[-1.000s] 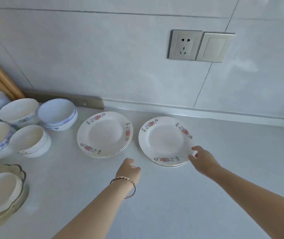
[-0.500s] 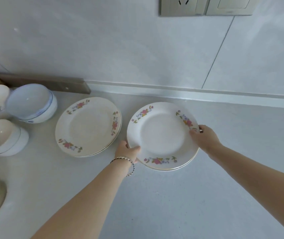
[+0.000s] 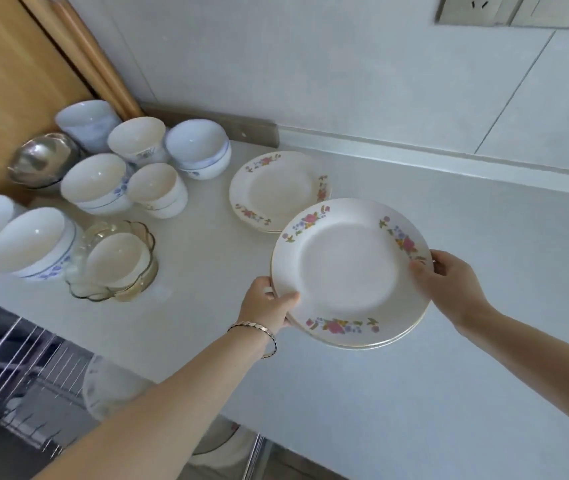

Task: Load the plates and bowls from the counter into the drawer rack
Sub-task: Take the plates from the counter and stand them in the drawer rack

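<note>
Two hands carry a small stack of floral plates [image 3: 349, 271] in the head view, the only view there is. The left hand [image 3: 269, 303] is clamped on the near-left rim, thumb on top and fingers hidden beneath; the right hand [image 3: 449, 282] is clamped on the far-right rim in the same way. The stack appears lifted clear of the desk [image 3: 449, 393], tilted a little toward the camera, with at least two gilt edges showing at its lower rim.

A second stack of floral plates [image 3: 279, 190] lies flat on the desk just behind the held one. To the left stands a crowd of bowls [image 3: 151, 183], among them a white bowl nested in a glass dish [image 3: 117, 261] and a steel bowl [image 3: 42, 159] by the wooden panel. The drawer rack [image 3: 20, 368] shows at lower left, below the desk edge, its wires blurred.

The main risk, as I judge it, is the plates sliding against each other: glazed faces are slick, and a steeper tilt on the way down could let the top plate slip off toward the body. The path to the rack runs left and down past the desk edge, where the lower rim could knock and chip. A wide swing could also clip the glass dish, which sits near that edge.
</note>
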Demonstrator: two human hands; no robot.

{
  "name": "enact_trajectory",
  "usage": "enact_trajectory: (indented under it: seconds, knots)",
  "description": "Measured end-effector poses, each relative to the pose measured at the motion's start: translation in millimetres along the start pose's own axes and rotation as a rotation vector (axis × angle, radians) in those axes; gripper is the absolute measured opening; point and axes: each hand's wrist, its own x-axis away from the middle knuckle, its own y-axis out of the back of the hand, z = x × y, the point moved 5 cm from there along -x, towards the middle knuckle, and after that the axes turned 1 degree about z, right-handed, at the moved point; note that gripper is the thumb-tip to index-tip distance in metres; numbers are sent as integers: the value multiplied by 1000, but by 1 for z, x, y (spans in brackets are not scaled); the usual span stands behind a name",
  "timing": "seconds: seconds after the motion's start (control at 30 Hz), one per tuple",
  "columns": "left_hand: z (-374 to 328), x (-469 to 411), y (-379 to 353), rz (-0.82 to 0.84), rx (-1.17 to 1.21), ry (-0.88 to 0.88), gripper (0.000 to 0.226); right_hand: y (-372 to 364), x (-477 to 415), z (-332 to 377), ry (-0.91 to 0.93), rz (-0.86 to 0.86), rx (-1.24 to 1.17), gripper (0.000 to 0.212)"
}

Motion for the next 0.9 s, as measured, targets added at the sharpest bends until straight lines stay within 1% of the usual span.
enact_trajectory:
  seconds: [0.07,0.17,0.27,0.33,0.4,0.5,0.63,0.8,0.9]
  knots:
    - [18,25,44,-20,7,-14,27,-29,39,13,8,35,11,14]
    - [50,68,115,-25,18,-36,27,-77,103,24,12,84,17,23]
    - [88,111,191,-11,32,-39,26,-132,176,29,13,112,7,18]
    - [111,136,238,-2,19,-43,33,-168,222,31,-5,115,0,19]
    - [133,158,282,-8,28,-24,35,-204,261,32,-23,128,12,22]
    - [162,177,338,-9,43,56,32,-255,304,30,-56,151,13,23]
    - [183,174,392,-13,-8,122,20,-313,332,21,-110,169,-6,26]
    - [203,129,427,-37,-122,208,34,-377,329,-6,-228,169,-7,27]
    - [212,92,443,-33,-191,248,35,-415,318,-23,-310,175,-30,22]
